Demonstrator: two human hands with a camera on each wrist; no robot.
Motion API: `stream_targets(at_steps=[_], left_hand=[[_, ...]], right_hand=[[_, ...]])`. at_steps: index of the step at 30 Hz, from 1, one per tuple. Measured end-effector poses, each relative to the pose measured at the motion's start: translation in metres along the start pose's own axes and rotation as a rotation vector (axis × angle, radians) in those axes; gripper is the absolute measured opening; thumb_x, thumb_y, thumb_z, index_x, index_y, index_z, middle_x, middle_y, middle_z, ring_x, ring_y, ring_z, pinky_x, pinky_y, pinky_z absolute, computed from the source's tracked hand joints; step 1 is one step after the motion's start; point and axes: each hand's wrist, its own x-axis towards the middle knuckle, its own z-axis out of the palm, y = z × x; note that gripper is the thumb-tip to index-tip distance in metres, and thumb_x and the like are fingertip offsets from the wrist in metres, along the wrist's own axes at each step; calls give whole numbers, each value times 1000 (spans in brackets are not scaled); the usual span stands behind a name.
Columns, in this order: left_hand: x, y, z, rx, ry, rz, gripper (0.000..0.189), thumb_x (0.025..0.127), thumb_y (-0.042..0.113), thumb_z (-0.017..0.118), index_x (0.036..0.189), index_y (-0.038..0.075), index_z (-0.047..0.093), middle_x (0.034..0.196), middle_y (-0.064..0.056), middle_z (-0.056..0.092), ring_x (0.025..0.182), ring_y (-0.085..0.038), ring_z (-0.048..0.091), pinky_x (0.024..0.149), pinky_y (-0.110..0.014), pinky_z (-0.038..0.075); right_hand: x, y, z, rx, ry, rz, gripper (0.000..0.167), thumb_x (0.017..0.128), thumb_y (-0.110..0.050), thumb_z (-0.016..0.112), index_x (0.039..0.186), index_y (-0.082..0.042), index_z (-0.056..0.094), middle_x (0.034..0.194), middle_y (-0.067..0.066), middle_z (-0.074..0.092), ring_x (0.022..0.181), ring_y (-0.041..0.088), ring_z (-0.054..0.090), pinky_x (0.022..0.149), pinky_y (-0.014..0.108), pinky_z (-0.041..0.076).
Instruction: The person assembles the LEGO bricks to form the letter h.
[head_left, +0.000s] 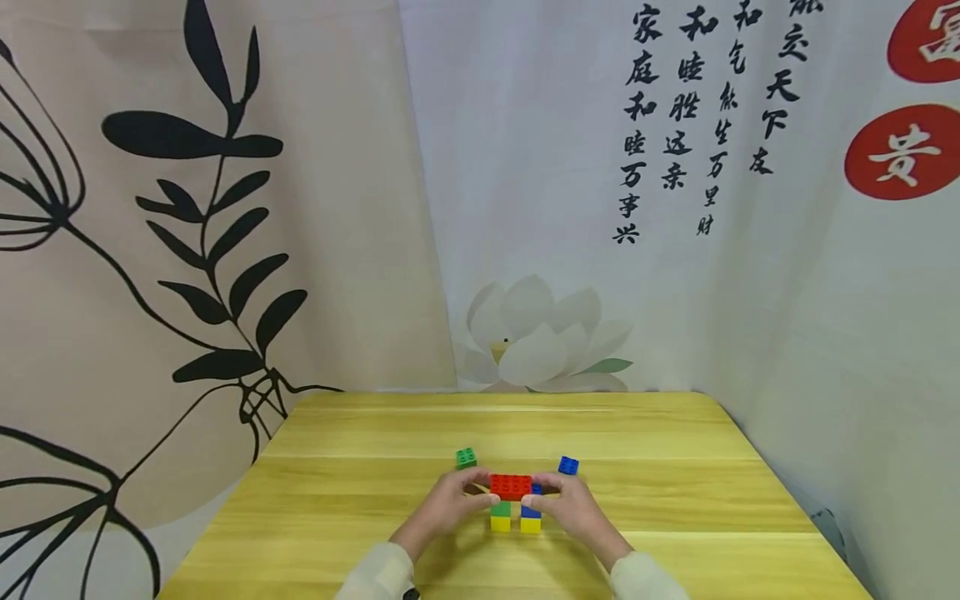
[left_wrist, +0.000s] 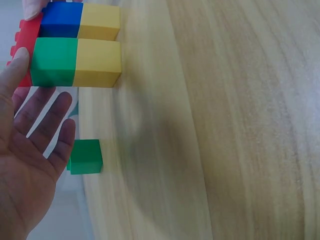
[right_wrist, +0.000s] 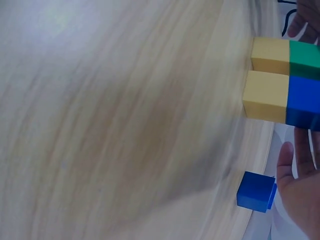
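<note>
A red studded toy brick [head_left: 511,487] lies across the tops of two short columns, bridging them. The left column is a green brick [left_wrist: 55,62] over a yellow brick [left_wrist: 98,63]; the right one is a blue brick [right_wrist: 303,101] over another yellow brick [right_wrist: 266,96]. My left hand [head_left: 453,498] pinches the red brick's left end, thumb on the near side and other fingers behind. At its right end, my right hand [head_left: 576,505] pinches it between thumb and forefinger. In the right wrist view that thumb is out of frame.
Beyond the left hand a loose green brick [head_left: 466,457] stands on the wooden table [head_left: 337,500]. A loose blue brick [head_left: 568,465] sits beyond the right hand. Behind the table's far edge hangs a printed curtain [head_left: 360,250].
</note>
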Motion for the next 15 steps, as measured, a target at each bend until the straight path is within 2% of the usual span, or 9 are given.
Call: stream_targets(at_steps=[10, 15], left_hand=[[5, 6, -3, 5, -26, -43, 33, 88, 30, 77, 114, 12, 68, 107, 1, 67, 98, -20, 62, 85, -41, 53], [6, 4, -5, 19, -37, -52, 36, 87, 22, 79, 118, 11, 66, 107, -2, 67, 98, -22, 62, 87, -44, 53]], right_hand=[[-3, -3, -6, 48, 7, 19, 50, 90, -26, 75, 131, -1, 61, 124, 16, 64, 108, 31, 61, 84, 40, 55], [-4, 0, -8, 34, 23, 17, 46, 89, -25, 76, 127, -1, 63, 118, 12, 66, 106, 29, 61, 85, 39, 55]])
